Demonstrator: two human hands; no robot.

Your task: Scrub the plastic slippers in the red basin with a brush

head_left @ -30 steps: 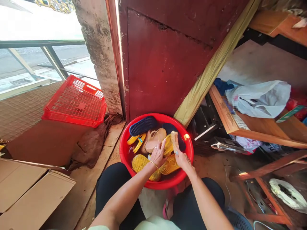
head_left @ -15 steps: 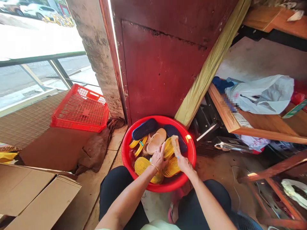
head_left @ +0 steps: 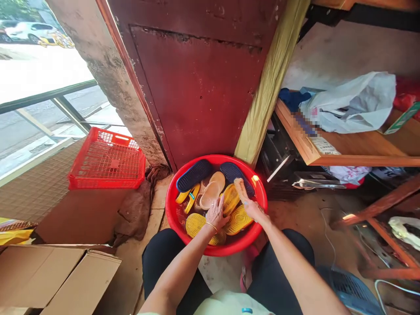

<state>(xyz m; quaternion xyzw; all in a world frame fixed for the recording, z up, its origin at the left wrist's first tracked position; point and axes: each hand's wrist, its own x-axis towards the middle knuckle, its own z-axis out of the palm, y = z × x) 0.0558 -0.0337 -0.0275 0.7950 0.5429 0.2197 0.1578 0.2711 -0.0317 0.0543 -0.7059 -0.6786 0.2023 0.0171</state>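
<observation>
A round red plastic basin [head_left: 173,218] sits on the floor between my knees, holding several wet slippers. My right hand [head_left: 252,207] is shut on a tan bristle brush [head_left: 240,188], whose tip lies over a yellow slipper with a ridged sole [head_left: 230,199]. My left hand [head_left: 216,213] rests on the pile just beside that slipper, wearing a thin gold bangle. Another yellow sole [head_left: 196,224] lies under my left wrist. Two navy slippers [head_left: 193,175] lie at the far rim, with a beige sandal [head_left: 210,195] in the middle.
A dark red metal door [head_left: 193,96] rises behind the basin. A red plastic crate [head_left: 106,159] and a brown cloth [head_left: 133,205] lie to the left, with a cardboard box [head_left: 55,280] at lower left. A wooden shelf [head_left: 361,159] holding a white plastic bag [head_left: 348,105] stands right.
The view has swung, shifting the door and crate in the frame. My right hand and the brush have moved slightly up over the yellow slipper.
</observation>
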